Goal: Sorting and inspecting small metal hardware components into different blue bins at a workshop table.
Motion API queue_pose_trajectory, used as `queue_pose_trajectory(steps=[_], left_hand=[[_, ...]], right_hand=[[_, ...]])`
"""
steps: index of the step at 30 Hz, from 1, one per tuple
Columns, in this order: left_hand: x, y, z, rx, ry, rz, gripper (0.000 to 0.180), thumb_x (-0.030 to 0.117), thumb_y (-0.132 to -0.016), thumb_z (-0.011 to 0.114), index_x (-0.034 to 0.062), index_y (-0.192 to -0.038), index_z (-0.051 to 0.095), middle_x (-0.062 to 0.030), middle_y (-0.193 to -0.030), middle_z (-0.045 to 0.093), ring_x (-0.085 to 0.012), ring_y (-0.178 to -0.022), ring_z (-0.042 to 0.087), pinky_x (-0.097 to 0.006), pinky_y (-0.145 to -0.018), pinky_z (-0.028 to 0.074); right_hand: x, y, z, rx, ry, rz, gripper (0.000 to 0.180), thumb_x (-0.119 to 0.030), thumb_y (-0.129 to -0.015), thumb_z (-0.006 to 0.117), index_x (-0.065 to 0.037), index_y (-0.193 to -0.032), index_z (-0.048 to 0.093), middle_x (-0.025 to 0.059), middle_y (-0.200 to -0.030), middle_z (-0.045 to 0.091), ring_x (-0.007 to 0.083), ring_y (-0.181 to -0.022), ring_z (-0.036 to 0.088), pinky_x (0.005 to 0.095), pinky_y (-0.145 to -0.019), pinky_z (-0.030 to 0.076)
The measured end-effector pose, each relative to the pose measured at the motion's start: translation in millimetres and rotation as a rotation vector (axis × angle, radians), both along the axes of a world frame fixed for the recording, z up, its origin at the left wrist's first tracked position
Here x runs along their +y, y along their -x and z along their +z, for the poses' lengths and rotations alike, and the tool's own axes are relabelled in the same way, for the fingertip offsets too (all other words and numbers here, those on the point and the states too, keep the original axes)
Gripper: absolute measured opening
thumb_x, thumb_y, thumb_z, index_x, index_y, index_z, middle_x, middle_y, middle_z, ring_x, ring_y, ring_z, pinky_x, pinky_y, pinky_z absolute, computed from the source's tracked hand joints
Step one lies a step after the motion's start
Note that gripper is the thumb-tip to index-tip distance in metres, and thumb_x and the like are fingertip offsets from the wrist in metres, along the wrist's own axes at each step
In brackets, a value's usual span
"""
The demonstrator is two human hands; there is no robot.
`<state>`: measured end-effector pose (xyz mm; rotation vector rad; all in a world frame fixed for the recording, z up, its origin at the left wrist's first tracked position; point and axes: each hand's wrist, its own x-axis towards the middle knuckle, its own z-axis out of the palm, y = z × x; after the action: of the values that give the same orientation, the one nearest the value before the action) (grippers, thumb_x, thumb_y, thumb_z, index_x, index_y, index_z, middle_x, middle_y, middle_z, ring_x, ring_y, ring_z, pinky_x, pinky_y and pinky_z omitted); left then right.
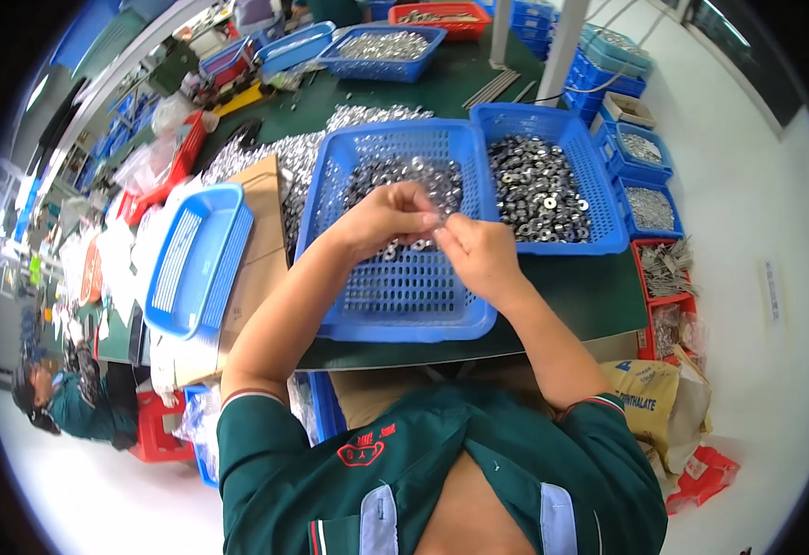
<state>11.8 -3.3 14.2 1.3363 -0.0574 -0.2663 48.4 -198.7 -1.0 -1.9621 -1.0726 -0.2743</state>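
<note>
My left hand (pixel 388 222) and my right hand (pixel 480 254) meet above a blue perforated basket (pixel 404 319), thumbs and fingertips pinched together. Whatever is between the fingertips is too small and blurred to name; something hazy and see-through seems to show just above them. Small dark and silvery ring-shaped metal parts (pixel 367 178) lie in the far half of this basket, partly behind my hands. Against its right side stands a second blue basket (pixel 608 208), holding many similar metal rings (pixel 539 190).
Shiny metal pieces (pixel 298 157) are heaped on the green table (pixel 580 287) behind and left of the basket. At left an empty blue tray (pixel 187 301) rests on cardboard (pixel 258 254). Stacked bins (pixel 640 171) line the right side. Another person (pixel 81 398) is at far left.
</note>
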Motion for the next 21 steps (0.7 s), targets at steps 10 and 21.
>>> queue_pose_trajectory(steps=[10,21], left_hand=[[-14.5,-50.2,66.4,-0.1,-0.58,0.084,0.017,0.015,-0.085,0.069,0.0031,-0.094,0.06,0.0001,-0.077,0.059,-0.008,-0.066,0.054,-0.021,-0.057,0.042],[-116.9,-202.5,-11.1,-0.42,-1.244,-0.13,0.031,0.019,-0.067,0.071,0.0122,-0.097,0.07,-0.0092,-0.086,0.068,-0.0251,-0.079,0.066,-0.037,-0.072,0.053]], right_hand=[[2.7,-4.6,-5.3,0.032,0.02,-0.001,0.033,-0.03,-0.09,0.059,-0.005,-0.07,0.055,0.0177,-0.061,0.057,0.0385,-0.06,0.059,0.0467,-0.052,0.042],[2.0,-3.0,-9.5,-0.224,0.298,0.087,0.022,-0.025,-0.088,0.057,-0.007,-0.076,0.061,0.013,-0.065,0.063,0.0332,-0.06,0.063,0.0454,-0.052,0.046]])
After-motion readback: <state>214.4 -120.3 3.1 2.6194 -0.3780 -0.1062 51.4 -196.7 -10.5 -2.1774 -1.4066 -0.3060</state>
